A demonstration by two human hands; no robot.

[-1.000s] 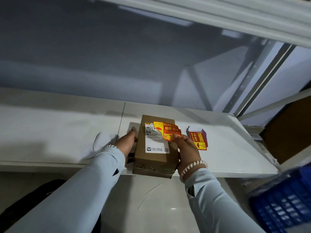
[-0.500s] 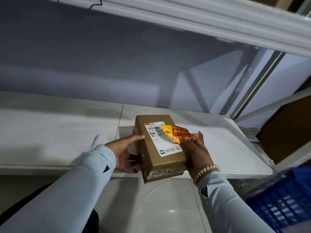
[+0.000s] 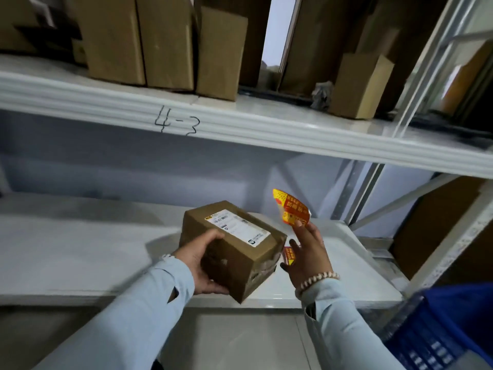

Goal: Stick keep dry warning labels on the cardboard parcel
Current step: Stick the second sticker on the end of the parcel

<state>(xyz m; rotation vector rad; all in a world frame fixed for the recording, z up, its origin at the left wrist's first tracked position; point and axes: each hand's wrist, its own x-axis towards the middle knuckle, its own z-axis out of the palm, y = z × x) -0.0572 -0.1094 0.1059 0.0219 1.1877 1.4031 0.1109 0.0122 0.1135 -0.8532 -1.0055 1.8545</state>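
Brown cardboard parcel [image 3: 234,249] with a white shipping label sits tilted in my left hand [image 3: 202,265], clamped by its near end above the white metal shelf's [image 3: 80,249] front edge. My right hand [image 3: 306,249] pinches the curled red-and-yellow keep-dry sticker [image 3: 292,208] between fingertips, raised just right of the parcel, not touching it. More red stickers [image 3: 289,256] lie on the shelf below.

One parcel [image 3: 234,252], two hands [image 3: 202,265], one loose label [image 3: 292,208], one blue crate [image 3: 442,329], two shelves [image 3: 240,121].
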